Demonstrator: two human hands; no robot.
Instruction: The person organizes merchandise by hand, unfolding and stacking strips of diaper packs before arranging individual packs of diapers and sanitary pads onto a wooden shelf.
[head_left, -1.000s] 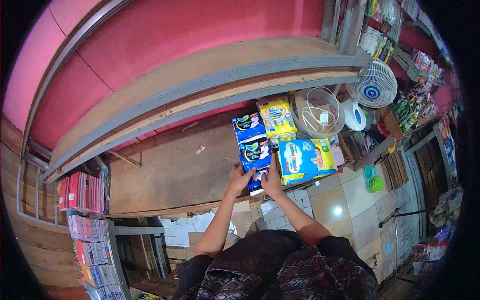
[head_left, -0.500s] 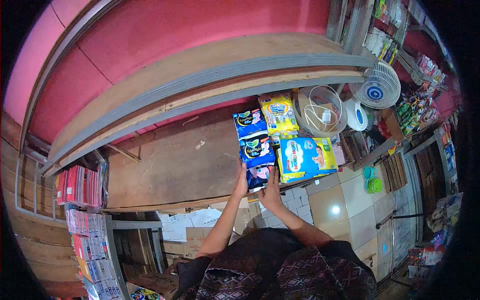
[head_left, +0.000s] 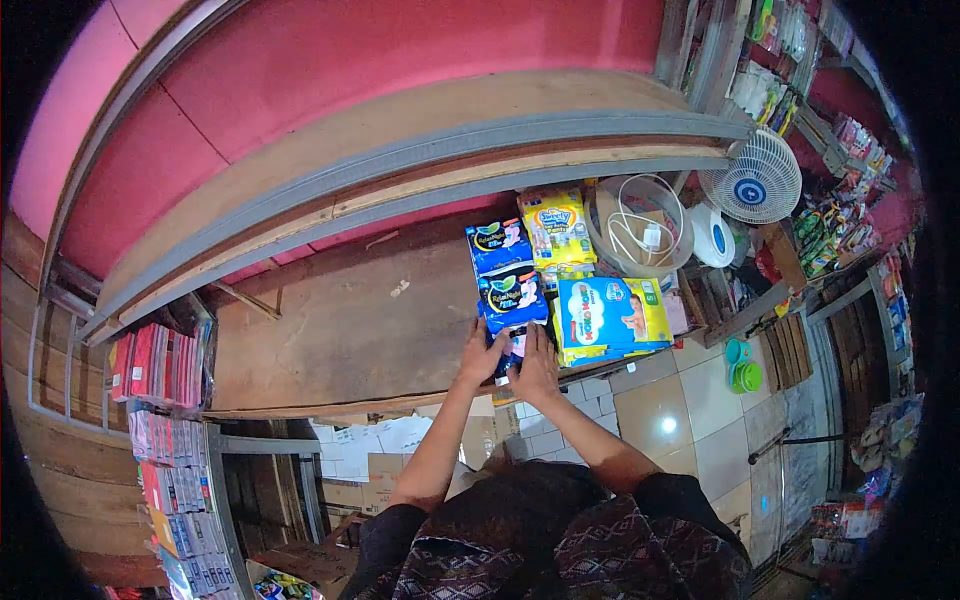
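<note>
Hands meet just right of the frame's centre, at the near edge of a bare wooden shelf point(head_left: 350, 330). Left hand point(head_left: 484, 352) and right hand point(head_left: 535, 365) press in from either side on a dark blue packet point(head_left: 508, 350), the lowest of three in a column; both close around it, fingers curled over its upper face, so most of it is hidden. The packet lies directly between the palms, neither hand clearly nearer, and its long axis seems to run up the frame in line with the column. What shows is glossy dark blue wrap with a pale patch. Just above, touching or nearly so, sits a second dark blue packet point(head_left: 511, 293), then a third point(head_left: 498, 245). A light blue and yellow diaper pack point(head_left: 610, 316) lies just right of the right hand.
</note>
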